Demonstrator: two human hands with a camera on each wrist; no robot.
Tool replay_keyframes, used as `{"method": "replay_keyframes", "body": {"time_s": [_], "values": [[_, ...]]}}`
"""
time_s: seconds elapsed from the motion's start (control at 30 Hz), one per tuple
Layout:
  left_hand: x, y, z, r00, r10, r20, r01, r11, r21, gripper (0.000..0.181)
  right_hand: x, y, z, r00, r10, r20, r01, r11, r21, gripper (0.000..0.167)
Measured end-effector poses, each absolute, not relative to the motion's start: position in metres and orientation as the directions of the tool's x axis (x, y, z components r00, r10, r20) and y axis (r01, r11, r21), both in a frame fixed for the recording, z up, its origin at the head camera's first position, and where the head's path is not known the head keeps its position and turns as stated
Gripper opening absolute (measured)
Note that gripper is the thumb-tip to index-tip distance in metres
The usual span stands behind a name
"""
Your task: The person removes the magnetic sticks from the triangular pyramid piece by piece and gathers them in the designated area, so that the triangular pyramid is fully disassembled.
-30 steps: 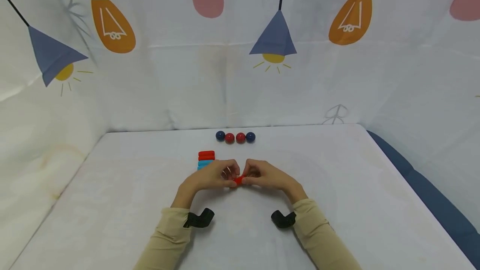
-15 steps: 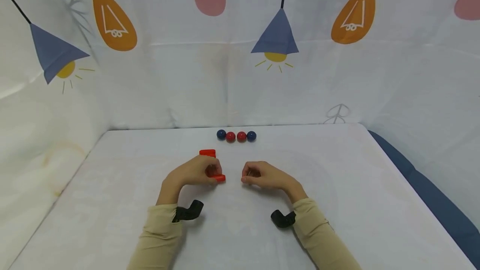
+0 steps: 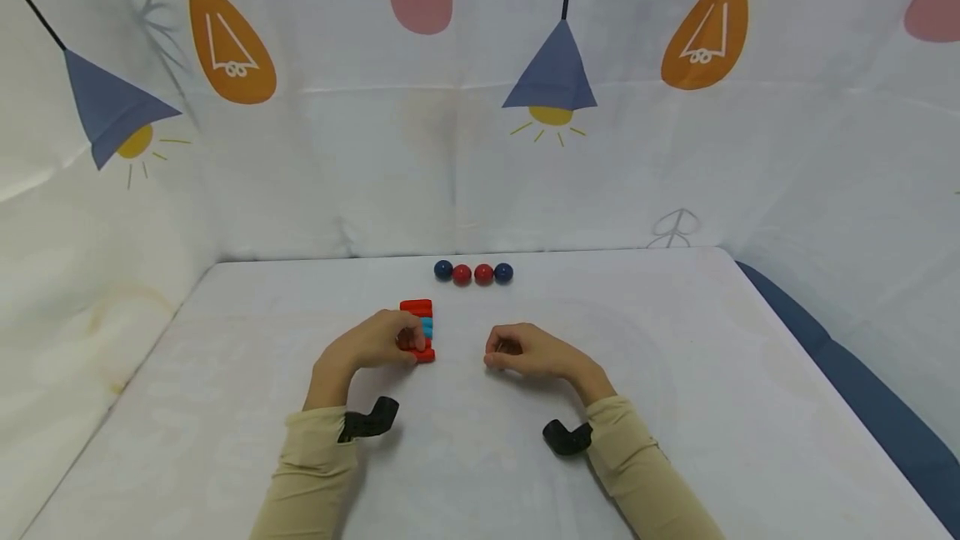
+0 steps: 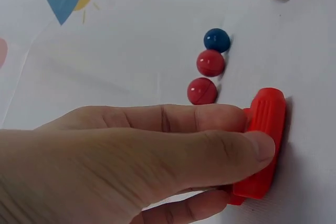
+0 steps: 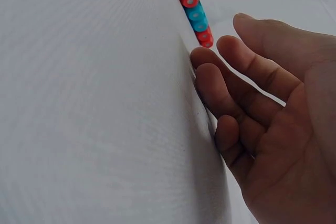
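In the head view my left hand [image 3: 367, 342] is at the near end of a row of short magnetic sticks. It pinches the nearest red stick [image 4: 269, 109] between thumb and fingers, with another red stick partly hidden right behind it. Light-blue sticks [image 3: 427, 327] lie mid-row, partly covered by my fingers, and red sticks [image 3: 416, 305] form the far end. Round metal dots show on the stick ends in the right wrist view. My right hand [image 3: 536, 350] rests on the table to the right of the row, fingers loosely curled, holding nothing.
Behind the row, near the table's back edge, sit a dark blue ball [image 3: 443, 271], a red ball [image 3: 462, 275], another red ball [image 3: 483, 274] and a second dark blue ball [image 3: 503, 273]. A white printed cloth [image 3: 360, 165] hangs behind the white table [image 3: 712, 373].
My left hand has drawn the red stick away from my right hand, leftward to the near end of the row. My right hand has let go and stayed in place.
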State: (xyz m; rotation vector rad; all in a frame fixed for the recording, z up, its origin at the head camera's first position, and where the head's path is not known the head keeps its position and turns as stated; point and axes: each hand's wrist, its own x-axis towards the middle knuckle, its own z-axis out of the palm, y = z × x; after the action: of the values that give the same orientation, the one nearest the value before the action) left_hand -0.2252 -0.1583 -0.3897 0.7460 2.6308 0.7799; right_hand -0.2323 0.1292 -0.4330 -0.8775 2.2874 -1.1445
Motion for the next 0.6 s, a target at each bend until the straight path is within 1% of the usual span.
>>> {"method": "replay_keyframes", "body": {"time_s": [0.17,0.23,0.3,0.37,0.43,0.6], "values": [[-0.225,-0.160,-0.390,-0.815,0.565,-0.128,0.402,0.711,0.577,0.012,-0.232,0.129,-0.433,-0.706,-0.702,-0.100,-0.339,0.458,-0.822,0.010],[-0.224,-0.161,-0.388,-0.820,0.559,-0.124,0.397,0.712,0.579,0.011,-0.232,0.130,-0.433,-0.707,-0.701,-0.098,-0.344,0.461,-0.818,0.010],[-0.223,-0.162,-0.385,-0.830,0.548,-0.104,0.397,0.711,0.580,0.010,-0.233,0.134,-0.431,-0.721,-0.687,-0.097,-0.347,0.477,-0.808,0.011],[-0.222,-0.162,-0.381,-0.849,0.524,-0.065,0.398,0.716,0.574,0.008,-0.235,0.138,-0.429,-0.745,-0.662,-0.085,-0.354,0.500,-0.790,0.011],[-0.222,-0.160,-0.378,-0.868,0.497,-0.007,0.413,0.728,0.547,0.008,-0.237,0.145,-0.426,-0.784,-0.617,-0.073,-0.349,0.534,-0.770,0.012],[-0.220,-0.142,-0.376,-0.899,0.406,0.164,0.436,0.795,0.421,0.023,-0.241,0.164,-0.421,-0.872,-0.490,-0.009,-0.340,0.617,-0.709,0.022]]}}
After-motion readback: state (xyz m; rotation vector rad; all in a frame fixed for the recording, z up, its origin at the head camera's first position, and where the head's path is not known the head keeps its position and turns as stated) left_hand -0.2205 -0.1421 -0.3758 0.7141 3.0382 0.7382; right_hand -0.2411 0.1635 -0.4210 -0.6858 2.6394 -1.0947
